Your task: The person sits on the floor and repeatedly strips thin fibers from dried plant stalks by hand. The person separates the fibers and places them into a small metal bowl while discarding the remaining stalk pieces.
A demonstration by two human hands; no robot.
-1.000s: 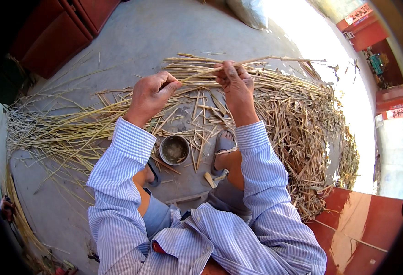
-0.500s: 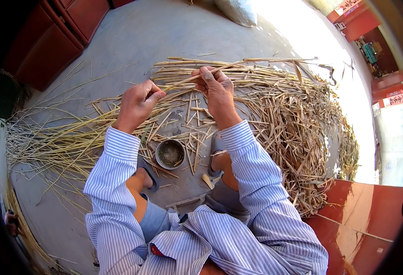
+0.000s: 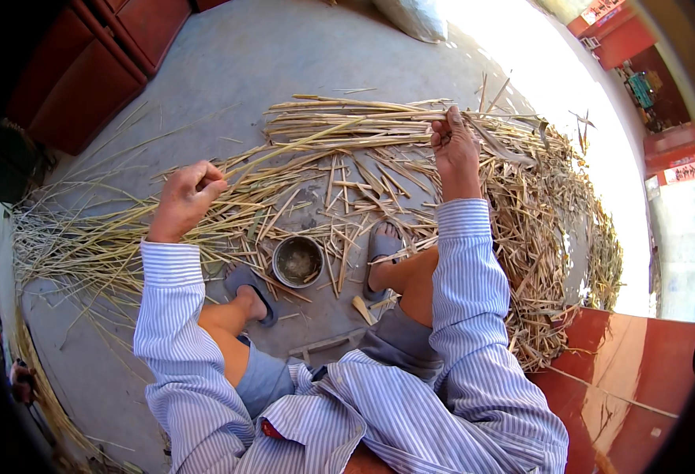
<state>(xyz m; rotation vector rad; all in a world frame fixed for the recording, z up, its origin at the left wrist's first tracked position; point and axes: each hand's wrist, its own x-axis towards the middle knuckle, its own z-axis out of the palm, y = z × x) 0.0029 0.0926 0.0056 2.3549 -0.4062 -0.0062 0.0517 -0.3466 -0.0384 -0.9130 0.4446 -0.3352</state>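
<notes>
My left hand (image 3: 184, 199) is closed in a pinch on one end of a thin pale yellow stalk (image 3: 293, 148). That stalk slants up and away to the right, its far end over the pile of stalks. Farther right, my right hand (image 3: 456, 152) is raised, thumb and fingers pinched on a dry brown leaf (image 3: 504, 148) that trails off to the right. Beneath and between the hands lies a bundle of dry stalks (image 3: 323, 117). Short cut pieces (image 3: 347, 186) are scattered on the floor nearer to me.
A small round metal bowl (image 3: 298, 262) with liquid stands between my sandalled feet. Thin yellow stalks (image 3: 86, 245) fan out at the left. Brown husks (image 3: 529, 245) are heaped at the right, beside a red panel (image 3: 640, 355). A red sofa (image 3: 86, 79) stands far left, a pale sack (image 3: 418, 16) at the back.
My hands have moved apart: the left one down and left with the stalk, the right one to the right. The stalk has left my right hand, which now pinches a dry leaf.
</notes>
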